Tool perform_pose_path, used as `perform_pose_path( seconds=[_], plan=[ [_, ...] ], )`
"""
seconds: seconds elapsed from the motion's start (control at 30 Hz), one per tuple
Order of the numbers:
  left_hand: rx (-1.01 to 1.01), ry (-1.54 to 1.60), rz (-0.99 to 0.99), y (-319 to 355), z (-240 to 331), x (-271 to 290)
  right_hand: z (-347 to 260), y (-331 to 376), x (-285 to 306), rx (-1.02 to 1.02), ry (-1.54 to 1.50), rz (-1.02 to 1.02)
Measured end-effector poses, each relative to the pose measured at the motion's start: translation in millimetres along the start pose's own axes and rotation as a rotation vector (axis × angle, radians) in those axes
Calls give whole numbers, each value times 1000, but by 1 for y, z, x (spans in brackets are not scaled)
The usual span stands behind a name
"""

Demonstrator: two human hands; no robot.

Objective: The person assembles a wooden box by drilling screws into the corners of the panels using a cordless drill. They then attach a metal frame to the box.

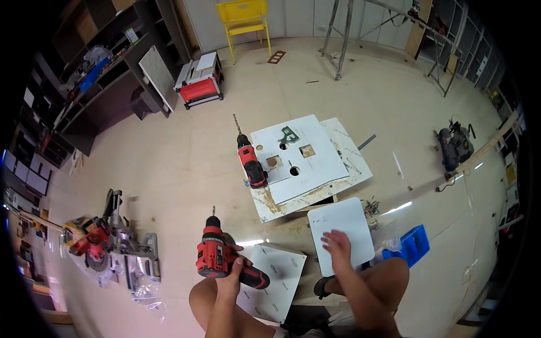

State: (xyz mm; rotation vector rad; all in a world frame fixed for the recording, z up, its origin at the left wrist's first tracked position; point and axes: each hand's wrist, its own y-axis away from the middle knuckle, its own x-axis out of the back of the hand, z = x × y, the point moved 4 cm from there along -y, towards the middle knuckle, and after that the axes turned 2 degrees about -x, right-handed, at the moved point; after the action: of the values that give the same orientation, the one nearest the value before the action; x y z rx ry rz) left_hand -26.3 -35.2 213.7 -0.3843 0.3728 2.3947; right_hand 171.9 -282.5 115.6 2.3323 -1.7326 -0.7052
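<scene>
My left hand point(233, 271) is wrapped round the grip of a red and black cordless drill point(212, 254), its bit pointing away from me. My right hand point(337, 248) is over a small white panel with rounded corners point(345, 217), fingers apart and slightly bent; whether they touch it I cannot tell. Between my legs, close to the held drill, lies a white board with small printed marks point(277, 273). Ahead, a second red drill with a long bit point(250, 160) lies at the left edge of a white sheet with round and square cutouts point(315, 169). A green tool point(289, 134) rests on that sheet.
A blue bin point(414, 248) and scattered screws point(372, 207) are to the right. The mitre saw point(101, 242) stands at left, an air compressor point(455, 143) at far right. Further off are a red table saw point(200, 84), a yellow chair point(243, 22) and metal trestle legs point(338, 45).
</scene>
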Motion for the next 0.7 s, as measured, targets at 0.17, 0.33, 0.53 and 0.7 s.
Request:
perform_pose_path(
  seconds=[0.17, 0.33, 0.53, 0.7],
  plan=[
    [-250, -674, 153, -6, -11, 39, -57, -58, 7, 136, 593, -382],
    [-185, -745, 267, 12, 39, 15, -106, -49, 102, 434, 735, -155],
    [-212, -737, 167, 20, 65, -2, -112, 3, 300, 364, 172, 702],
    [-137, -189, 220, 14, 23, 38, 33, -16, 348, 76, 153, 629]
  ],
)
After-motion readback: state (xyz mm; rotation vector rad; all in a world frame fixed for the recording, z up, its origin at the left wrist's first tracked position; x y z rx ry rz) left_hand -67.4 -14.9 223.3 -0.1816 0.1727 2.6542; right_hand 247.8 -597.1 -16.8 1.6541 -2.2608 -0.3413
